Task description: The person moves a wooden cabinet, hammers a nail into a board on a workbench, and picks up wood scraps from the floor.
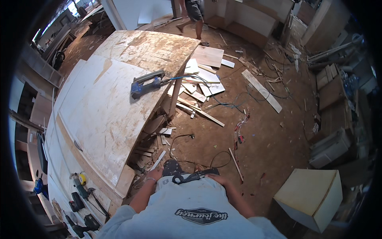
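Pale blue cloth T-shirt (187,199) with a dark oval print: worn by the person, lower centre of view, bottom cut off by the lower edge. Remainder logged left to right.

Far left: blue-and-black hand tool (39,185), near the dark rim; type hard to make out. Beside it, on the work surface, a slim grey-green power tool (80,188) and a small round yellow object (82,178), nearly touching. Below, a black-and-green cordless drill (91,222), in shadow, its outline merging with neighbouring tools.

Large scuffed white panel (107,103) lies across the bench. Near its right edge rests a blue-and-grey nail gun (145,85); a thin blue hose runs off it towards the floor, part lost among white and tan wood offcuts (207,79).

Left hand (154,173): at the waist, beside the shirt hem; fingers bent, tips obscured. Cannot tell how far they are open or whether they grip cloth.

Black waist cord (191,178) between the hands. Right hand (218,179): at the opposite hip, fingers mostly hidden; opening and hold cannot be told.

Top: another person's legs (195,18), upper body out of frame. Lower right: pale box-shaped wooden unit (306,195), underside dark.
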{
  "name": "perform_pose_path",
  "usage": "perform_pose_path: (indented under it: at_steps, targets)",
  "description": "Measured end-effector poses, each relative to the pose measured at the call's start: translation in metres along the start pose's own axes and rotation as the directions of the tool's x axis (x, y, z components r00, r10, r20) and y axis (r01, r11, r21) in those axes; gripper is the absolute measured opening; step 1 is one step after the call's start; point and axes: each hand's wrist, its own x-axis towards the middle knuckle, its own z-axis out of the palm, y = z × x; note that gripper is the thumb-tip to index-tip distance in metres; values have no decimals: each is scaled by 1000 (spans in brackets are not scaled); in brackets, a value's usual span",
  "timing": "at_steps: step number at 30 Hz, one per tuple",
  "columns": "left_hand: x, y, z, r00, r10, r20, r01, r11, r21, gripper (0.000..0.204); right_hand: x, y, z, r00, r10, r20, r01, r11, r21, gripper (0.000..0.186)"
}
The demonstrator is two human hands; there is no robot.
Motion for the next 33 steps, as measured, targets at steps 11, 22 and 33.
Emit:
perform_pose_path:
  at_steps: [11,22,33]
  targets:
    - [119,188,-49,749,59,660,533,538,-653,51,-12,61,-102,874,447,-192,-444,894,64,50]
    - [291,502,-282,815,387,430,487,-57,-872,41,105,-141,-408,779,351,-519,-277,936,216,23]
    - [422,559,-462,932,357,-69,-200,345,-917,36,233,-297,-566,779,459,-428,-48,724,689,48]
